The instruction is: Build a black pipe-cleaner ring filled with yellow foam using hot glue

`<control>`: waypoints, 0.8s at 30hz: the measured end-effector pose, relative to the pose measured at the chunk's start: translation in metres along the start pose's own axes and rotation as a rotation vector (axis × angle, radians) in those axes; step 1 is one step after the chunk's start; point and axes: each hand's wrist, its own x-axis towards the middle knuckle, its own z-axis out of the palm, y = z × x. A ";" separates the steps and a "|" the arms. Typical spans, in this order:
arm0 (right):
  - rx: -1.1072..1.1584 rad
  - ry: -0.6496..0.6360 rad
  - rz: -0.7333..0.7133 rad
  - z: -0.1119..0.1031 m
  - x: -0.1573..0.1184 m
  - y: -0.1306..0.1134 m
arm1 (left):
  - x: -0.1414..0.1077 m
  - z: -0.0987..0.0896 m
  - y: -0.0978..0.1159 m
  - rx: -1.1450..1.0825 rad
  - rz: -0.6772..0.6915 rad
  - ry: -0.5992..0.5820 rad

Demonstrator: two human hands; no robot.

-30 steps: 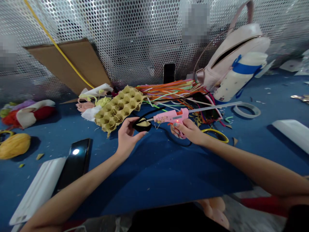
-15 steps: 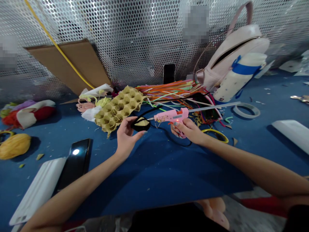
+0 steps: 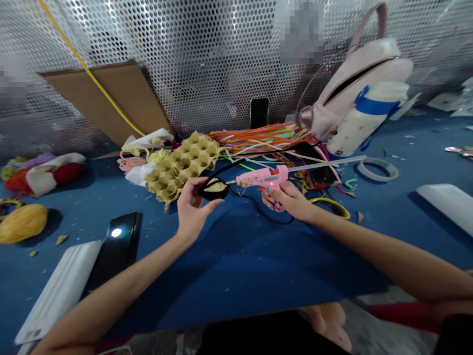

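Observation:
My left hand is closed around a small black cup-like piece with a pale, cardboard-like inside. A black strip runs up from that piece toward the right. In my right hand is a pink hot glue gun, gripped by its handle, with a small red light showing. Its nozzle points left and reaches the rim of the black piece; whether they touch, I cannot tell. A long translucent glue stick sticks out of the gun's back.
Behind my hands lie an egg carton and a heap of colourful pipe cleaners. A phone lies left, yellow yarn farther left. A tape roll, yellow-handled scissors, a bottle and a pink bag are right.
My left hand has shifted slightly left and tilted the black piece, so more of its pale inside shows. The glue gun and my right hand have hardly moved.

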 end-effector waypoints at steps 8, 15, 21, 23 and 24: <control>-0.004 -0.019 -0.012 -0.001 0.001 0.000 | 0.000 -0.001 -0.002 0.009 0.030 -0.001; -0.021 -0.015 0.011 -0.001 0.000 -0.002 | 0.000 -0.001 0.000 0.004 0.024 0.011; -0.043 -0.013 -0.002 -0.002 0.001 -0.002 | 0.000 0.000 0.000 0.018 0.034 0.007; -0.048 -0.012 0.004 -0.002 0.001 -0.002 | 0.000 0.000 0.001 0.017 0.029 0.009; -0.051 -0.012 0.006 -0.002 0.001 -0.003 | 0.000 0.000 0.001 0.014 0.028 0.011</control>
